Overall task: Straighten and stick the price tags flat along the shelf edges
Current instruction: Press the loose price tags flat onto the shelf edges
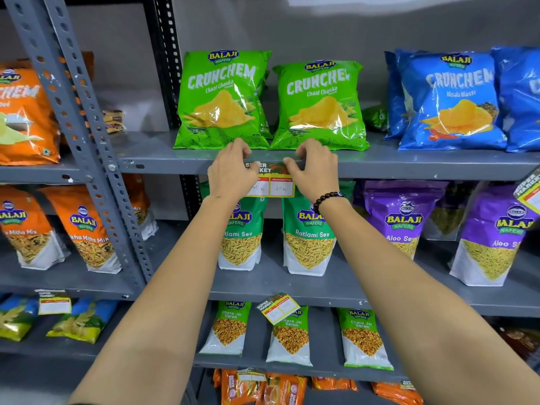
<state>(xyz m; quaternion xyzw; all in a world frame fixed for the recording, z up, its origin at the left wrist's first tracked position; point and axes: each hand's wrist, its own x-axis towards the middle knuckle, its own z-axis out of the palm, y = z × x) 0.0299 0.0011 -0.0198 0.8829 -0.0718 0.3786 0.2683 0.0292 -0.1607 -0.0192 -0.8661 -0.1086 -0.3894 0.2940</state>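
A green, red and yellow price tag (277,182) hangs level on the front edge of the upper grey shelf (409,168), below two green Crunchem bags. My left hand (233,171) covers the tag's left part, thumb on its top corner and fingers curled over the shelf lip. My right hand (315,168), with a black bead bracelet on the wrist, presses the tag's upper right corner with the thumb. A second tag (277,308) sits tilted on the lower shelf edge. A third tag (530,190) hangs crooked at the far right.
Green Crunchem bags (318,106) stand just behind my fingers; blue bags (453,100) are to the right and orange bags (23,118) to the left. A perforated grey upright (79,141) divides the racks. Another tag (54,302) sits on the lower left shelf.
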